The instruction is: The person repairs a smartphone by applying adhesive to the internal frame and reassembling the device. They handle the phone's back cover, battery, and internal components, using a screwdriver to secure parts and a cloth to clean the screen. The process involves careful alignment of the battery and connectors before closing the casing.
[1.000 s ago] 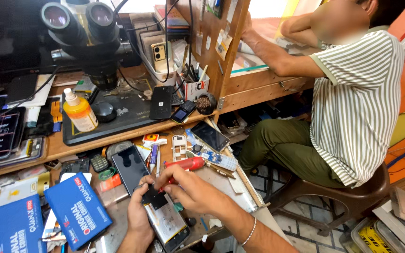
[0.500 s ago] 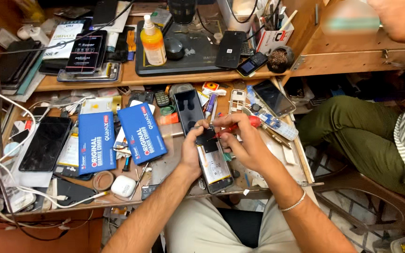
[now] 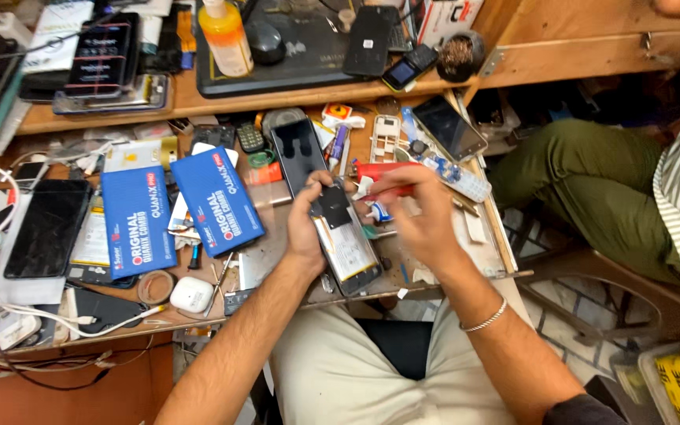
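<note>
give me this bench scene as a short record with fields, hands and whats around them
left hand: left hand grips the opened phone by its edge, tilted over the bench
right hand: right hand holds a red screwdriver at the phone's top
beside phone: black phone lying flat, just above
left of hands: two blue boxes, white earbud case
upper shelf: orange bottle, more phones
right side: a seated person's green-trousered leg

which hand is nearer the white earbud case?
Left. The left hand grips the opened phone just right of the white earbud case; the right hand is farther right, holding the red screwdriver.
</note>
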